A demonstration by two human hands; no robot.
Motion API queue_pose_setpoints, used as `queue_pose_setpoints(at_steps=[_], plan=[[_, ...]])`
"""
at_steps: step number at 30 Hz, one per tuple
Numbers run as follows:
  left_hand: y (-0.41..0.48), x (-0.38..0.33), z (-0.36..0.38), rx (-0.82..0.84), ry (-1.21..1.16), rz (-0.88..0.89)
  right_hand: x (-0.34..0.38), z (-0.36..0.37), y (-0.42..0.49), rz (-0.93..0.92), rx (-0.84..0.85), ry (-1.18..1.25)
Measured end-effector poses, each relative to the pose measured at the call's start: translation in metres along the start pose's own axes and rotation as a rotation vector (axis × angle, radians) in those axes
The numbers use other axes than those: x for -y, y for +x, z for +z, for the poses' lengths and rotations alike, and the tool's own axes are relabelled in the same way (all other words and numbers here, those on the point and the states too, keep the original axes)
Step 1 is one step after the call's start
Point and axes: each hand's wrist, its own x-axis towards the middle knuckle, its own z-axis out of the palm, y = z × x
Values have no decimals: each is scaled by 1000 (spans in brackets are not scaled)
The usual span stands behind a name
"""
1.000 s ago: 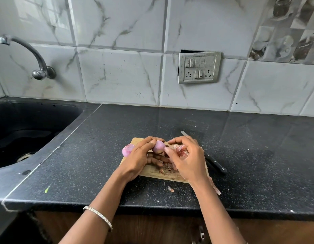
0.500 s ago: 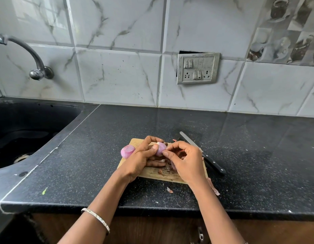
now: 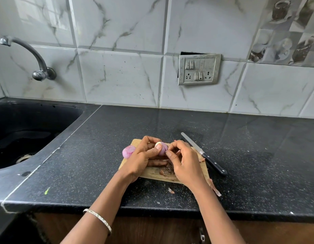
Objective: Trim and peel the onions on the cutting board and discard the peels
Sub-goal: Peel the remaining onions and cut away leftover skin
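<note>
While the left hand (image 3: 143, 158) grips the onion (image 3: 162, 148), the right hand (image 3: 185, 162) pinches it.

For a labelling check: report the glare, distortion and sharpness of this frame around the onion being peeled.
Head view: the wide lens bows straight lines toward the edges; window glare on the upper-left tiles, faint sheen on the black counter; the held onion, left hand, right hand and knife are sharp, evenly lit, soft shadows only beneath the hands.

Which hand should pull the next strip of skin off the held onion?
Right, probably. The left hand grips the onion over the cutting board, while the right hand pinches at its skin, free to pull.
</note>
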Motion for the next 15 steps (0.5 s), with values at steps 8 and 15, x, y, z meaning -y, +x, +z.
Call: queue_pose_setpoints(at_steps=[8, 15], plan=[[-1, -5, 1, 74, 48, 63, 5, -6, 1, 168, -65, 311], [-1, -2, 1, 18, 150, 88, 13, -10, 0, 303, 2, 647]])
